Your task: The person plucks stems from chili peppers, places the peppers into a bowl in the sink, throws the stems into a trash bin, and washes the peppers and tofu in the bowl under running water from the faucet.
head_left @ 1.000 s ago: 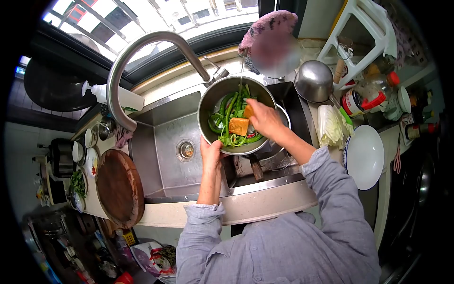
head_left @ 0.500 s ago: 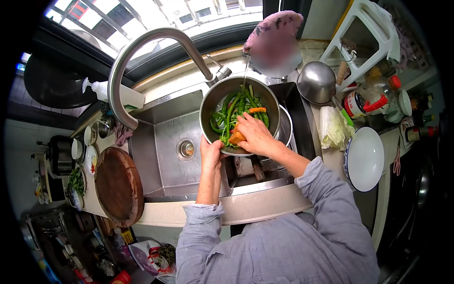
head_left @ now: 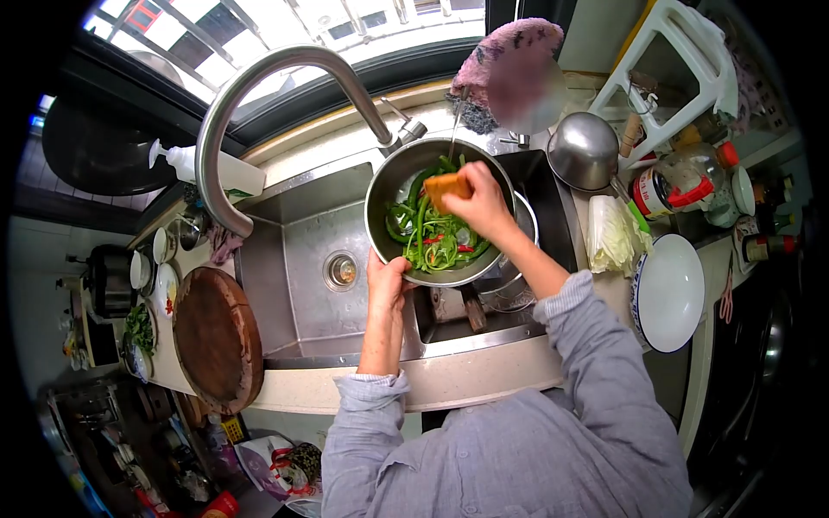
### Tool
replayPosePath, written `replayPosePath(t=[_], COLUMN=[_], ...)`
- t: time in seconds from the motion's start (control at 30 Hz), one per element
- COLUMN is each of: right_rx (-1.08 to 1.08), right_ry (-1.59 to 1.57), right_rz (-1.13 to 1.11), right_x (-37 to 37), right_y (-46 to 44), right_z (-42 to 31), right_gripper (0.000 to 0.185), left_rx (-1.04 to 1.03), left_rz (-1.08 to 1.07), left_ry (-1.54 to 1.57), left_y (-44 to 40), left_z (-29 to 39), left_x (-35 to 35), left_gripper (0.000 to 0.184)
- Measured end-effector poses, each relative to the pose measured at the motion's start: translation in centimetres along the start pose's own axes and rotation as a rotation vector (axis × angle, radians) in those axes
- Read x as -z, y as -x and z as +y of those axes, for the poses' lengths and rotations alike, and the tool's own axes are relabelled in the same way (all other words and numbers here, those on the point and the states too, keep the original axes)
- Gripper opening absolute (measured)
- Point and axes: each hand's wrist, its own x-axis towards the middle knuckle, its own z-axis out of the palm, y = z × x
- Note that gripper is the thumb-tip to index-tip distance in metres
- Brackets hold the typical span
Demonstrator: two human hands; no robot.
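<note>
Over the right part of the sink I see a deep metal bowl [head_left: 373, 226] holding long green peppers [head_left: 420, 216], leafy green stems [head_left: 442, 250] and a few red pieces. My left hand [head_left: 386, 281] grips the bowl's near-left rim, thumb on top and fingers underneath. Above the vegetables, my right hand [head_left: 481, 204] is closed on an orange-brown chunk [head_left: 446, 188], whose exact kind I cannot make out. A thin stream of water [head_left: 455, 129] falls toward the bowl's far side.
The left sink basin [head_left: 302, 293] has a drain. A large faucet [head_left: 211, 147] arches over it. A round wooden chopping board [head_left: 216, 337] stands left. On the right are a saucepan [head_left: 583, 151], a cabbage piece [head_left: 609, 233] and a white oval dish [head_left: 672, 293].
My right hand has lifted the orange-brown chunk away from the bowl's near side, up and toward its far side. Red pieces and leafy stems now show. My left hand stays on the rim.
</note>
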Motion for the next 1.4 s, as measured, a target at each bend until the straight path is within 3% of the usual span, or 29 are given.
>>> replayPosePath(t=[0.07, 0.2, 0.3, 0.33, 0.43, 0.57, 0.73, 0.83, 1.03, 1.13, 1.27, 1.4], right_rx=[-0.071, 0.066, -0.171, -0.121, -0.237, -0.24, -0.228, -0.092, -0.091, -0.036, -0.09, 0.201], right_ry=[-0.14, -0.1, -0.235, -0.241, -0.151, -0.105, 0.227, 0.1, -0.082, 0.068, 0.232, 0.756], right_rz=[0.018, 0.058, -0.04, 0.048, 0.009, -0.001, -0.147, -0.038, 0.234, 0.187, 0.34, 0.402], right_x=[-0.8, -2.2, -1.8, -2.2, -2.1, -2.7, -2.0, -2.3, -2.2, 0.2, 3.3, 5.7], right_y=[-2.0, -3.2, -3.8, -3.9, -3.9, -3.2, -2.5, -1.8, -1.6, -2.2, -3.9, -4.8], right_z=[0.5, 1.1, 0.9, 1.0, 1.4, 1.0, -1.6, -0.3, 0.6, 0.1, 0.9, 6.1], right_gripper=[0.03, 0.032, 0.032, 0.029, 0.031, 0.038, 0.033, 0.026, 0.017, 0.015, 0.019, 0.016], left_rx=[-0.011, 0.035, 0.057, 0.059, 0.061, 0.055, 0.08, 0.077, 0.081, 0.079, 0.1, 0.17], left_rz=[-0.025, -0.033, -0.056, -0.043, -0.027, -0.028, -0.035, -0.063, -0.057, -0.069, -0.066, -0.096], left_ry=[0.015, 0.007, 0.005, 0.01, 0.007, -0.001, 0.012, 0.015, 0.022, 0.011, -0.059, -0.089], left_y=[-0.4, -0.6, -0.4, -0.2, -0.1, -0.1, -0.1, -0.3, 0.0, 0.1, 0.8, 1.6], left_z=[-0.2, 0.4, 0.7, 1.0, 0.9, 0.9, 1.3, 1.3, 1.7, 1.9, 2.5, 2.3], left_x=[0.2, 0.0, 0.2, -0.1, -0.4, -0.4, -0.6, -0.4, -1.1, -1.3, -2.2, -1.9], left_gripper=[0.05, 0.051, 0.052, 0.052, 0.053, 0.052, 0.052, 0.052, 0.052, 0.05, 0.045, 0.043])
